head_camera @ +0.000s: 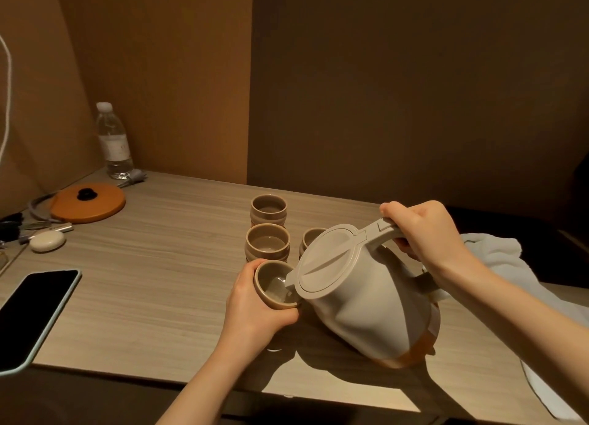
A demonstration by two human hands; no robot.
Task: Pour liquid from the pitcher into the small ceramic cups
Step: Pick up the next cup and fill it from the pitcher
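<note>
Left hand (255,306) fingers around cup (276,285), right hand (427,233) fingers clenched on tilted pitcher (366,300) handle (spout at rim).

A beige plastic pitcher with a flat round lid and an amber-tinted base (363,300) is tilted toward nine o'clock, its spout over the rim of a small tan ceramic cup (274,286) that leans toward it and holds clear liquid. At twelve o'clock from that cup stands a second ribbed tan cup (267,243), upright on the desk, and beyond it a third (268,209). A fourth cup (310,238) shows partly behind the pitcher's lid, at about one o'clock.
</note>
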